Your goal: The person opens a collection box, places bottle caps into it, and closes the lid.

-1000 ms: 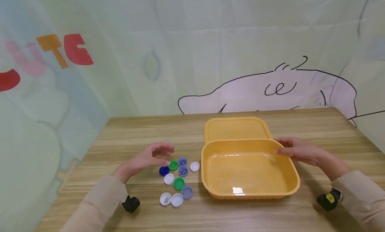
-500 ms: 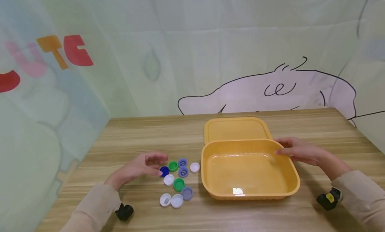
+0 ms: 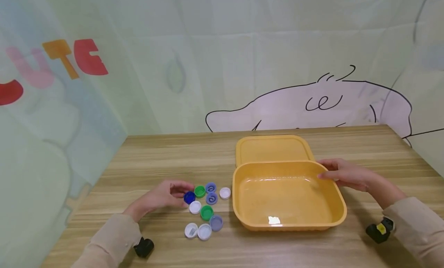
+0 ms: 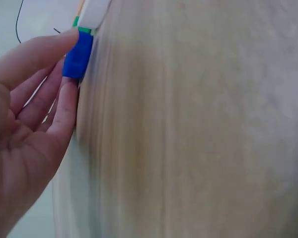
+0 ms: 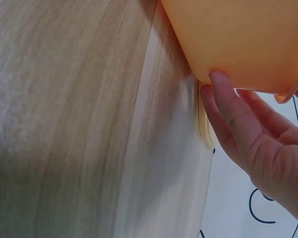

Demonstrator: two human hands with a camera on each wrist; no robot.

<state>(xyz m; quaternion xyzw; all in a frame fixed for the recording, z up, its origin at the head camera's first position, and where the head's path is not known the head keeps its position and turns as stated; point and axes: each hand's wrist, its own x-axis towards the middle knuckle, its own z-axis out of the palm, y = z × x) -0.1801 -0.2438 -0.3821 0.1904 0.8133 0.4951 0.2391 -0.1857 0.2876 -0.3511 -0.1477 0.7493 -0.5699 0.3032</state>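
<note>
Toward the left edge of the table (image 3: 166, 154), the left hand (image 3: 163, 194) is pinching a blue cap (image 3: 189, 198); the right hand (image 3: 348, 174) is gripping a yellow box (image 3: 286, 200).

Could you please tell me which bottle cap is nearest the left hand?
The dark blue cap, which the left hand touches; the other caps, green, white or purplish, lie farther off.
</note>
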